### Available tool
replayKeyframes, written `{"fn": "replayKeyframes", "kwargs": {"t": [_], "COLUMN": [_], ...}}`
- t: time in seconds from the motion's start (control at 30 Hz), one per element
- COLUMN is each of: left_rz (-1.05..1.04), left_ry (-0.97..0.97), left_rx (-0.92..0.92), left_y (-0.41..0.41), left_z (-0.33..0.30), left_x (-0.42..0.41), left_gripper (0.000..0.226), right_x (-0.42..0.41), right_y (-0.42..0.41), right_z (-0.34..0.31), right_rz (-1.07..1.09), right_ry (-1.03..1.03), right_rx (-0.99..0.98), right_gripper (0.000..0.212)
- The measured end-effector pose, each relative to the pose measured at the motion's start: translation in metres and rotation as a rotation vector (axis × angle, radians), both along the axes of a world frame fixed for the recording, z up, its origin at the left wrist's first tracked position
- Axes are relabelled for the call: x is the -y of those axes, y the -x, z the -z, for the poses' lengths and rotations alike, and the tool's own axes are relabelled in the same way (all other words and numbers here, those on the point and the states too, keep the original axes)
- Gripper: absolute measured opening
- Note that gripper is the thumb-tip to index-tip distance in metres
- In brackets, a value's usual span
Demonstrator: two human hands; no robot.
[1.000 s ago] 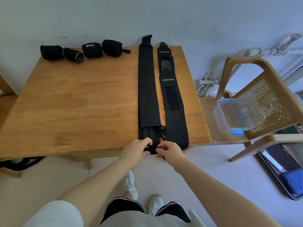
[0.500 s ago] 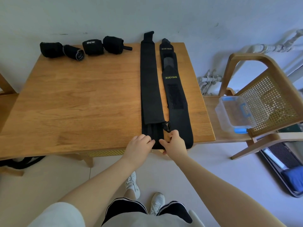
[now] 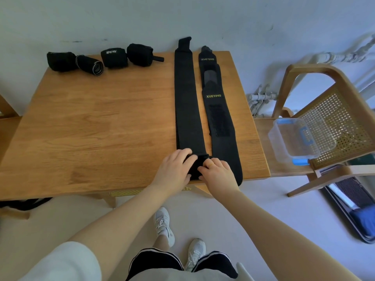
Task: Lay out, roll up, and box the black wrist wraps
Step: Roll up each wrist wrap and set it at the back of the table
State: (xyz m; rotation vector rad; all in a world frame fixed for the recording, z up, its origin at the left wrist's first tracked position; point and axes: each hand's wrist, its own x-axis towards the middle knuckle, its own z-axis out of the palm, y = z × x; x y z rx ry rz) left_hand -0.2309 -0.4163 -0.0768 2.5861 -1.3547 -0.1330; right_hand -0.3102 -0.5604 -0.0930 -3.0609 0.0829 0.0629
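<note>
Two long black wrist wraps lie flat side by side on the right part of the wooden table [image 3: 101, 128]. The plain left wrap [image 3: 187, 102] has its near end rolled into a small roll [image 3: 195, 165]. My left hand [image 3: 174, 169] and my right hand [image 3: 218, 171] both grip that roll at the table's front edge, fingers curled over it. The right wrap [image 3: 220, 122], printed XUEYING, lies flat beside it, and my right hand partly covers its near end. Several rolled black wraps [image 3: 105, 60] sit in a row at the table's far left.
A clear plastic box with blue clips [image 3: 298, 138] stands open on the seat of a wooden cane-backed chair [image 3: 334, 110] to the right of the table. The wall runs close behind the table. My feet in white shoes are below.
The near end of the left wrap has been rolled up away from me, covering the buckle. Both hands moved forward onto the table with the roll.
</note>
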Motion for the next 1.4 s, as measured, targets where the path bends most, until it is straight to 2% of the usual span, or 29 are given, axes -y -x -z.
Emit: {"fn": "replayKeyframes", "kwargs": {"t": [0.07, 0.17, 0.37, 0.53, 0.63, 0.77, 0.83, 0.93, 1.03, 1.13, 1.23, 1.3, 1.4], "left_rz": [0.078, 0.106, 0.146, 0.096, 0.06, 0.077, 0.084, 0.094, 0.058, 0.016, 0.003, -0.002, -0.005], "left_ry": [-0.086, -0.221, -0.269, -0.224, -0.108, -0.06, -0.056, -0.107, -0.086, -0.082, -0.08, -0.08, -0.086], "left_rx": [-0.019, -0.099, -0.171, -0.17, -0.17, -0.121, -0.116, -0.11, -0.11, -0.169, -0.198, -0.22, -0.226], "left_y": [-0.006, -0.016, -0.025, -0.023, -0.023, -0.022, -0.019, -0.015, -0.012, -0.009, -0.006, -0.007, -0.006], "left_z": [0.003, 0.007, 0.006, 0.007, 0.009, 0.012, 0.012, 0.012, 0.012, 0.014, 0.015, 0.015, 0.014], "left_x": [0.001, -0.003, -0.008, -0.001, 0.002, 0.003, 0.002, 0.003, 0.007, 0.007, 0.007, 0.007, 0.006], "left_gripper": [0.063, 0.056, 0.054, 0.045, 0.037, 0.029, 0.031, 0.045, 0.039, 0.04, 0.046, 0.047, 0.047], "right_x": [0.0, 0.0, -0.002, 0.005, 0.005, 0.004, 0.005, 0.009, 0.017, 0.021, 0.022, 0.027, 0.035], "right_y": [0.001, 0.002, 0.0, -0.016, -0.021, -0.023, -0.024, -0.025, -0.031, -0.039, -0.047, -0.052, -0.052], "right_z": [0.005, 0.009, 0.002, -0.004, -0.01, -0.013, -0.013, -0.014, -0.015, -0.015, -0.014, -0.014, -0.02], "right_rz": [0.02, 0.018, 0.083, 0.112, 0.213, 0.349, 0.328, 0.38, 0.477, 0.541, 0.54, 0.585, 0.666], "right_ry": [0.014, 0.033, -0.02, -0.184, -0.303, -0.44, -0.424, -0.467, -0.535, -0.484, -0.404, -0.467, -0.645], "right_rx": [0.041, 0.07, 0.013, -0.183, -0.196, -0.133, -0.171, -0.168, -0.167, -0.171, -0.311, -0.38, -0.401], "right_gripper": [0.023, 0.026, 0.018, 0.035, 0.035, 0.033, 0.031, 0.027, 0.024, 0.036, 0.045, 0.042, 0.026]}}
